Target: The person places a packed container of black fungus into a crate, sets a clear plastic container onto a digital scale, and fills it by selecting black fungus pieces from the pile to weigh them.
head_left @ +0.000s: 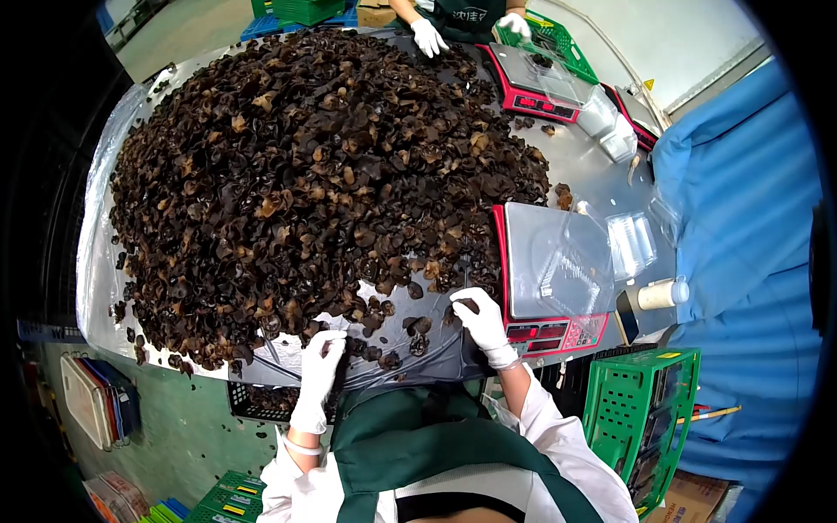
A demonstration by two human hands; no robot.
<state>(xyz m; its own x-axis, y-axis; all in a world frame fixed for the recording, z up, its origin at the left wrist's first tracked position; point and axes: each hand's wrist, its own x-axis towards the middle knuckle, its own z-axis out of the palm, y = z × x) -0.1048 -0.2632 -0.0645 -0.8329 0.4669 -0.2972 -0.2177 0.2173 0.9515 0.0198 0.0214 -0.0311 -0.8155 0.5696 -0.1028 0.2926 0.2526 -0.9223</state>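
A large heap of dark brown wood ear mushrooms [305,174] covers much of the plastic-lined table. My left hand [319,370], in a white glove, is at the heap's near edge, its thumb and fingers curled towards each other. Whatever lies between those fingertips is too dark to make out. My right hand [482,324], gloved too, reaches over the grey sheet [436,314] beside the near scale. Its fingers bend in a pinch next to dark pieces, and their contents cannot be made out. Loose mushrooms [390,360] lie between both hands.
To the right stands a red scale [556,261] with a clear plastic tray on it. Past it are a phone [626,315] and a white bottle [663,295]. A green crate [623,410] stands below. Across the table, a co-worker's gloved hand [428,37] touches the heap near another scale [540,83].
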